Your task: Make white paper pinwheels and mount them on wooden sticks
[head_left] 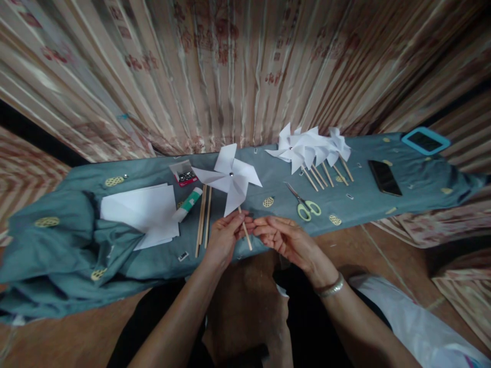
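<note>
1. White paper forms the four-bladed pinwheel (233, 176) in the head view, just beyond your left hand (226, 232), which pinches its wooden stick (246, 236) between thumb and fingers. Your fingers hide part of the stick; its lower end pokes out below them.
2. Your right hand (286, 237) is beside that grip, fingers curled inward. You cannot tell whether its fingertips touch the left ones or pinch anything.
3. Left of your grip lie loose sticks (201, 220), a glue stick (189, 203), and a small box (185, 175) whose shiny contents are too small to make out. Farther left, a cloth (364, 197) fold covers a corner of the paper sheets (141, 207).
4. Right of your grip are scissors (305, 205); beyond them, other pinwheels (301, 148) overlap, making the count uncertain. Farthest right are a dark phone (385, 177) and a blue-framed device (425, 140).
</note>
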Motion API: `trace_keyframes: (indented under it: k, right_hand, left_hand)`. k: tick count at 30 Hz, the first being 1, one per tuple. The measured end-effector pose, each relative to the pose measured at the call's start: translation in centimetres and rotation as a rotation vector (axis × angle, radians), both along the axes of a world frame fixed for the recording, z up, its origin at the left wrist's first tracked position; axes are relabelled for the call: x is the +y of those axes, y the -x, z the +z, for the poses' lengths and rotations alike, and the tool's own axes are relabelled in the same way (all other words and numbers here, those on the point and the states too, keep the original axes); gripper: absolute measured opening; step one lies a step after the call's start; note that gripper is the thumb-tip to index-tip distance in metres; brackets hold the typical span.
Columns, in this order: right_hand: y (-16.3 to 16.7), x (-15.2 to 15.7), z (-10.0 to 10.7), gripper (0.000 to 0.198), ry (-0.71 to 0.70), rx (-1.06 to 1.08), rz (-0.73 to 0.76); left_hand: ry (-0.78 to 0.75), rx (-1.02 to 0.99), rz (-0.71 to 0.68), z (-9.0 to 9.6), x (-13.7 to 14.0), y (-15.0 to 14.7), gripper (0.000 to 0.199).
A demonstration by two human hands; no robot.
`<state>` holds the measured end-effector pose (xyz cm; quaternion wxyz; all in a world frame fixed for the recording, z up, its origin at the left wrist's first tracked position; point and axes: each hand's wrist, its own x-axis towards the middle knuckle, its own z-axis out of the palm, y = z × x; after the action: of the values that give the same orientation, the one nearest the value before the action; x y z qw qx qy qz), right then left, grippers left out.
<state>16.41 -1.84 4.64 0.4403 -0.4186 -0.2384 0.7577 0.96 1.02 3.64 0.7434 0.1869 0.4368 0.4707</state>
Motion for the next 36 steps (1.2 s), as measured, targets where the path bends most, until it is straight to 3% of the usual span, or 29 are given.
trace_keyframes:
  k: [9,17,20,24,26,28,32,36]
  right_hand:
    - [-0.4,-0.1,0.4,0.025,-0.025,-0.106,-0.057]
    - [0.5,0.6,0.4,0.018,0.089,0.142,-0.096]
    - [0.6,0.1,1.0,0.020,0.073,0.084,-0.115]
    - [-1.3,-2.9,1.5,0.031,-0.125,-0.336,-0.218]
    - [-3.0,-5.2,0.8,0.038,-0.245,-0.680,-0.289]
    - [-4.8,-7.7,-0.5,0.045,-0.278,-0.975,-0.305]
    - [-6.4,-11.7,-2.5,0.047,-0.262,-1.352,-0.094]
    - [-5.5,-14.7,-2.5,0.037,-0.368,-1.636,0.052]
  left_hand:
    - [0.011,-0.016,0.000,0.3,0.0,0.0,0.014]
    - [0.033,-0.037,0.028,0.3,0.0,0.3,0.006]
    - [0.010,-0.035,0.035,0.4,0.0,0.6,0.008]
    - [0.008,-0.035,0.028,0.7,-0.2,0.8,0.007]
    - [0.005,-0.030,0.023,0.8,-0.3,0.8,0.006]
    - [-0.004,-0.024,0.019,0.8,-0.4,0.8,0.006]
    - [-0.019,-0.020,0.007,0.9,-0.6,1.0,0.007]
    - [-0.028,0.002,0.008,0.9,-0.9,1.3,0.005]
